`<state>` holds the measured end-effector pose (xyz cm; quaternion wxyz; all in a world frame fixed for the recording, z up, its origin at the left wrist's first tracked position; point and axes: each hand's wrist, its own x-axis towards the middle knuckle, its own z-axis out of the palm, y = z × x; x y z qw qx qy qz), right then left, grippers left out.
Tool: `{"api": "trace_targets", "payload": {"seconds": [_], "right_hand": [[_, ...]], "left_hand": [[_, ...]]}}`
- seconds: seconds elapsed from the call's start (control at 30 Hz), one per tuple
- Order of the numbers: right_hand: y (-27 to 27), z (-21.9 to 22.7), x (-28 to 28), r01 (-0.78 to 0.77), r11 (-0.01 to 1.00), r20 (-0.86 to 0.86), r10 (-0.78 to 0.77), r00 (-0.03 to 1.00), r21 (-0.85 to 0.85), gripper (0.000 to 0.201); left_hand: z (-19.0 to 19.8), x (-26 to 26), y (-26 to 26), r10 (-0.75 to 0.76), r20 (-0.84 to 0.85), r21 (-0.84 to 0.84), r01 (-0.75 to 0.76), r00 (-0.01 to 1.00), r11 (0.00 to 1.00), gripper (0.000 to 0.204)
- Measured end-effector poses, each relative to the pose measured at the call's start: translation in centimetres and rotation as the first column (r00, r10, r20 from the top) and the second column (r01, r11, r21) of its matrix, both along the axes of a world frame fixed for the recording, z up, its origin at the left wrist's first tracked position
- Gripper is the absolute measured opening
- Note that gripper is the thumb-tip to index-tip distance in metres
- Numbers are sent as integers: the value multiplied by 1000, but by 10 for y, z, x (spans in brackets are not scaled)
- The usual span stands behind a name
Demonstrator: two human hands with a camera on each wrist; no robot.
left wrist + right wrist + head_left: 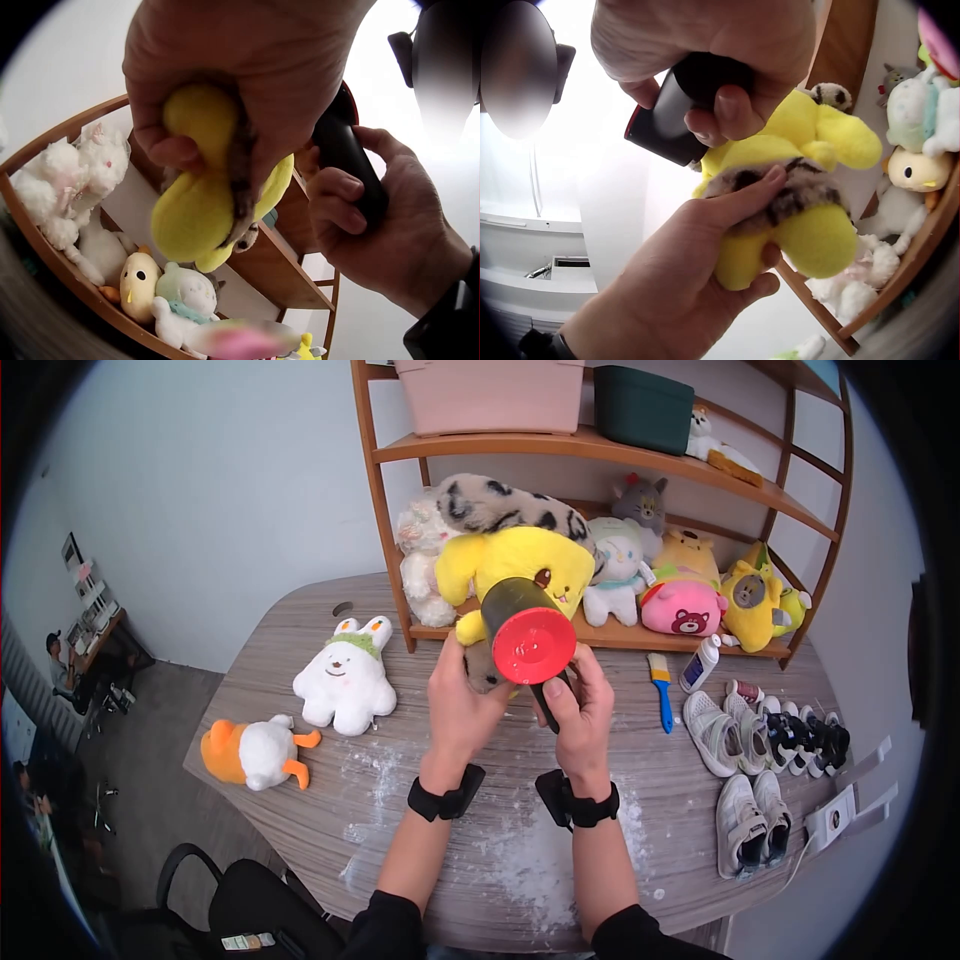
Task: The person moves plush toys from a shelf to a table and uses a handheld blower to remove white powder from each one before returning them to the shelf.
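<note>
My left hand (462, 705) grips a yellow plush dog (545, 555) by its lower body, thumb across the patterned fur (780, 195) and fingers round a leg. The plush faces away from the shelf, its long ears hanging at the sides. In my right hand (582, 710), the fingers curl round the handle of a black hair dryer (515, 600) with a round red end (535, 645) turned toward the head camera. The dryer is close against the plush and covers part of it in the head view. Its front end is hidden there.
A white plush rabbit (345, 675) and an orange-and-white plush (262, 752) lie on the left of the table. White powder smears (530, 860) mark the tabletop. At right are a brush (660, 695), a bottle (700, 663) and several shoes (742, 825). Behind stands a wooden shelf (480, 445) with plush toys.
</note>
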<state>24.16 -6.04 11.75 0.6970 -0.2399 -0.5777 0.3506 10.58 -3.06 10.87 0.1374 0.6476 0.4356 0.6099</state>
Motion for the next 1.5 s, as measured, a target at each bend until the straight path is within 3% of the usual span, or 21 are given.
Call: {"api": "trace_targets", "payload": {"seconds": [0.33,0.53,0.63,0.73,0.83,1.13,1.27,1.33,1.5], "right_hand": [[-4,7,8,2,1000,-301,-9,954,-24,40],[1,7,20,27,996,-364,-57,930,-87,45],[2,9,21,33,991,-395,-82,915,-130,44],[6,3,30,-13,987,-424,-57,904,-161,43],[6,3,33,-79,987,-405,15,914,-142,44],[-1,12,12,-79,983,-298,26,954,-166,39],[1,10,13,-87,982,-351,23,936,-168,43],[4,6,17,-87,983,-296,36,954,-161,49],[1,10,16,-101,985,-325,51,944,-139,48]], "left_hand": [[15,-10,-11,169,-250,107,-146,953,984,63],[15,-17,-9,61,-208,72,-47,976,996,61],[6,-22,0,-29,-157,102,45,987,994,62],[6,-23,2,-164,41,66,161,986,985,57],[16,-19,-8,-305,283,35,308,909,951,56],[19,-25,-8,-333,407,64,338,850,939,55],[24,-35,-15,-357,501,-29,427,789,904,49],[21,-38,-14,-347,519,-65,441,781,895,46],[21,-31,-14,-369,702,-37,549,609,835,45]]}}
